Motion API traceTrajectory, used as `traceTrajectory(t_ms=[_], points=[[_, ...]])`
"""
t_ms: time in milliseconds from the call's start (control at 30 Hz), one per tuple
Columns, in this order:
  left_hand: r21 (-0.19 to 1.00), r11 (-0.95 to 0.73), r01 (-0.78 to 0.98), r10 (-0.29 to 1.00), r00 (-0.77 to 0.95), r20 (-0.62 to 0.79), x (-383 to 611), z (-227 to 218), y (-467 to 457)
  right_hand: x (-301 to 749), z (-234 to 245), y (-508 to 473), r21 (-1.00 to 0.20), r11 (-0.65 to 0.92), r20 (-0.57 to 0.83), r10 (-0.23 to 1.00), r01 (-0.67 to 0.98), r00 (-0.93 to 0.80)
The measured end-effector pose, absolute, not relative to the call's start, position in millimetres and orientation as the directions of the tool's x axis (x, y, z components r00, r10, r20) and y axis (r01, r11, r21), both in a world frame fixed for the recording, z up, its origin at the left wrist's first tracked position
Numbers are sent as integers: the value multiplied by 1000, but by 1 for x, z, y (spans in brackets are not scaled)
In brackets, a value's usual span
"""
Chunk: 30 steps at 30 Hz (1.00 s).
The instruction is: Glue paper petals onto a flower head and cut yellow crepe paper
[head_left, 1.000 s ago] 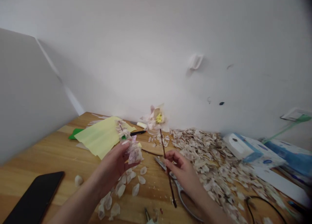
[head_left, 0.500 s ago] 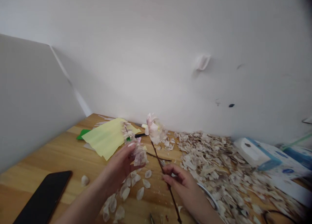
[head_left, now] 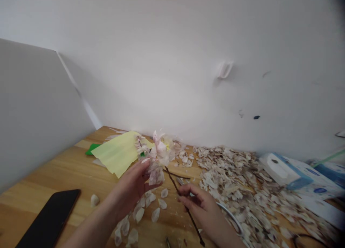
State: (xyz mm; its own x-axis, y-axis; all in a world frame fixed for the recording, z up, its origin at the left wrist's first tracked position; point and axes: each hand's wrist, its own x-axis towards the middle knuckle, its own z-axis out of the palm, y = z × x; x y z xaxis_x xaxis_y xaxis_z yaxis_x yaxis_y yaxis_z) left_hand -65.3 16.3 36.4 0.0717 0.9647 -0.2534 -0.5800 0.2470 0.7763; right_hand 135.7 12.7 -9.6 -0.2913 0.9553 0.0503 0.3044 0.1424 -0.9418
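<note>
Between the thumb and fingers of my right hand (head_left: 198, 205) is a thin brown stem (head_left: 188, 212), slanting up to the left. At its upper end sits a pale pink and white flower (head_left: 163, 149) with a yellow centre. My left hand (head_left: 138, 179) is closed on a bunch of pale, translucent petal flowers (head_left: 155, 173), with a bit of green near its top. The flower on the stem is close against this bunch; whether they touch I cannot tell. Loose pale petals (head_left: 155, 215) lie on the wooden table under my hands.
A large heap of dried petals (head_left: 229, 169) covers the table's right side, beside a blue and white tissue pack (head_left: 309, 176). Yellow crepe paper (head_left: 115, 152) lies at the back left, a black phone (head_left: 50, 219) at the front left. Behind the table stands a white wall (head_left: 161, 61).
The flower on the stem has moved left, up to the bunch in my left hand, and the stem tilts further left. My left hand has hardly moved.
</note>
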Motion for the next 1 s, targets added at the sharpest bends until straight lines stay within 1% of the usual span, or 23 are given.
traceTrajectory(t_ms=[133,333,500,733,900,1000], points=[[784,202,-587,975,47,-217,-64,35,16,134,-7,12,-942,128,31,953,309,-302],[794,159,-587,987,102,-122,-63,37,13,134,-8,13,-948,113,23,957,296,-289],[765,161,-623,987,103,-124,-63,38,12,134,-5,12,-949,112,29,962,296,-270],[722,153,-674,988,117,-100,-64,41,10,133,-6,14,-971,79,17,963,223,-269],[730,152,-667,988,123,-94,-63,43,8,132,-7,15,-973,55,-3,967,223,-254],[733,144,-665,988,134,-72,-63,43,7,132,-9,15,-968,68,4,967,240,-255]])
